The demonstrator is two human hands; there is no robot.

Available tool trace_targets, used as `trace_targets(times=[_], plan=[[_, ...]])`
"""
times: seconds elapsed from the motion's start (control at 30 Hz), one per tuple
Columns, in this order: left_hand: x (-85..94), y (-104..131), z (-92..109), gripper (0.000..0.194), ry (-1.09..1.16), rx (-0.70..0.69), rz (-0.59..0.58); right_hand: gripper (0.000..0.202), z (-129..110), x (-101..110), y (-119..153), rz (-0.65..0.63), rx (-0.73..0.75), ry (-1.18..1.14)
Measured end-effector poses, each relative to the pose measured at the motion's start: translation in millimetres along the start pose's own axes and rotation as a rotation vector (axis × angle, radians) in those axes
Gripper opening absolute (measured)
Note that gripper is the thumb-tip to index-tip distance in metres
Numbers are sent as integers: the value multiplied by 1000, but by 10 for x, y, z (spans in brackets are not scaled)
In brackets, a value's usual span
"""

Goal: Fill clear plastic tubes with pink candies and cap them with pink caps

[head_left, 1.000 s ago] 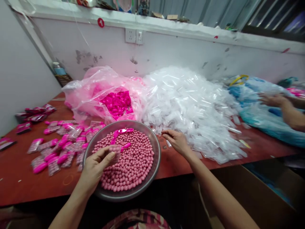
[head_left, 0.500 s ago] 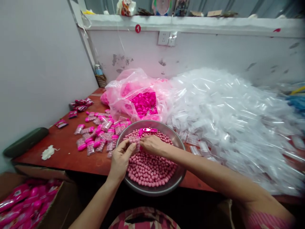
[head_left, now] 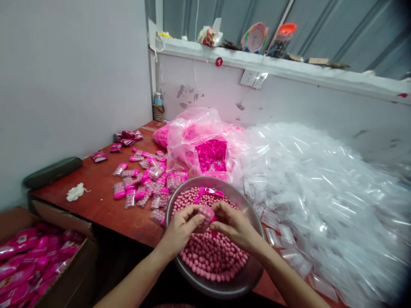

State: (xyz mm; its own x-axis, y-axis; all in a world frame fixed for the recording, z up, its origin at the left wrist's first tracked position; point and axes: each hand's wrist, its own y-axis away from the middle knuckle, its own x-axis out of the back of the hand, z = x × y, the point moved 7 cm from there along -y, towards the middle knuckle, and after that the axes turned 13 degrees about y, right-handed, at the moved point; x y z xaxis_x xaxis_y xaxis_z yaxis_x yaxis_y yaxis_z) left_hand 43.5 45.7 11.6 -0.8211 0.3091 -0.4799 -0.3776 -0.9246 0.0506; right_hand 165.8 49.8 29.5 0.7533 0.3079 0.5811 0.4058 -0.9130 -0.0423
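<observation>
Between my hands, above a metal bowl [head_left: 224, 292] of pink balls [head_left: 212, 259], is a small clear plastic container [head_left: 203, 218] filled with pink balls. My left hand [head_left: 180, 229] pinches it from the left. The fingers of my right hand [head_left: 236, 224] close round a bright pink cap [head_left: 213, 220] at its right end; whether the cap is fully seated is hidden. Loose pink plastic caps [head_left: 212, 192] lie on the balls near the bowl's back. Left of the bowl, several filled, pink-capped containers [head_left: 156, 171] are scattered on the red table [head_left: 122, 224].
Behind the bowl, an opened plastic bag [head_left: 180, 139] holds pink caps [head_left: 210, 155]. A large heap of clear containers [head_left: 308, 179] covers the right side. A cardboard box [head_left: 75, 261] of pink packets stands lower left. A dark green object [head_left: 53, 173] and white tissue [head_left: 76, 192] lie at left.
My right hand has turned and come out of the bowl's contents to the container's right end, with the pink cap now showing. The view has tilted and swung, shifting the scene.
</observation>
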Motion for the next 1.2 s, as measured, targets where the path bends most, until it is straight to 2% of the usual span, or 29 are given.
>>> trace_targets(times=[0.07,0.13,0.2,0.3,0.37,0.47,0.53,0.73,0.97,1.03,1.1,1.2], plan=[[-21,2,30,19,-29,-39,-33,17,39,-69,50,-73,-30,-220],[-32,7,41,18,-51,-62,-51,19,75,-36,64,-54,-48,-231],[-25,16,44,19,-76,-80,-39,19,71,113,70,72,-40,-43],[-15,44,83,21,-199,-147,1,19,-72,361,112,293,20,272],[-32,67,120,23,-293,-199,2,26,-210,387,129,310,102,370],[-51,101,161,25,-378,-253,3,26,-394,278,141,241,261,505],[-50,125,175,25,-420,-274,10,22,-449,208,153,211,318,564],[-47,197,178,22,-575,-342,29,11,-414,74,264,155,343,598],[-93,225,111,26,-650,-365,-50,18,-328,-89,389,190,412,771],[-71,215,117,25,-620,-352,-22,19,-347,-51,365,218,408,721],[-30,185,114,23,-516,-305,15,19,-346,30,329,240,350,557],[53,115,60,24,-223,-175,69,27,-194,111,304,211,128,64]])
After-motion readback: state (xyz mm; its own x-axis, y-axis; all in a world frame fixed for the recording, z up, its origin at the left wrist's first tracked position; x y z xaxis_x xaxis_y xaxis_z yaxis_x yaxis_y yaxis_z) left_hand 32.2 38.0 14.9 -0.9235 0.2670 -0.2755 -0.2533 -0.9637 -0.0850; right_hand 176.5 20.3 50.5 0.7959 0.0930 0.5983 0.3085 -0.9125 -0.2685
